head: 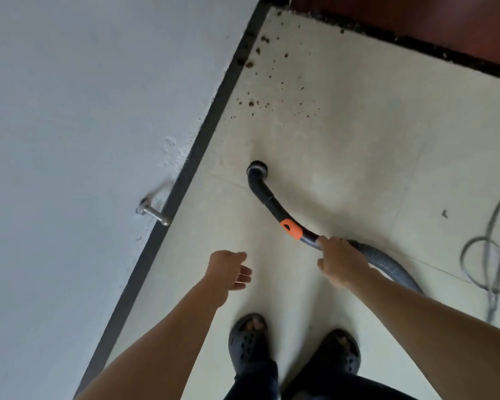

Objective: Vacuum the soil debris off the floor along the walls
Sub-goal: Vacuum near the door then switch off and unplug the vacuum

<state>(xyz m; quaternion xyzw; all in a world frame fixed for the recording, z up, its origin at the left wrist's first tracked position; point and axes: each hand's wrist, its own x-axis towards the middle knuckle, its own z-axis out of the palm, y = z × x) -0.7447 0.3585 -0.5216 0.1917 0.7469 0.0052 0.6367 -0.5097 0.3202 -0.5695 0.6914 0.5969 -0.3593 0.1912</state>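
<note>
Right hand [339, 262], centre right of frame, arm extended, fingers curled round the rigid black curved wand [267, 197] just behind its orange collar [291, 228]. Ribbed grey hose [387, 264] trails toward the lower right. Left hand [228, 269], centre frame, reaches forward with fingers loosely relaxed, holding nothing. Round bristled nozzle [257, 168] is down at the pale smooth floor tile [344, 140], near the dark baseboard [202, 140]. Soil debris [260, 102], dark crumbs and specks, lies scattered above the nozzle along the baseboard toward upper centre. Grey cable [485, 255] loops at the right edge.

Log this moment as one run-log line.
right hand: grips vacuum wand | left hand: holds nothing | nozzle: at floor, short of soil debris | soil debris: scattered by baseboard
</note>
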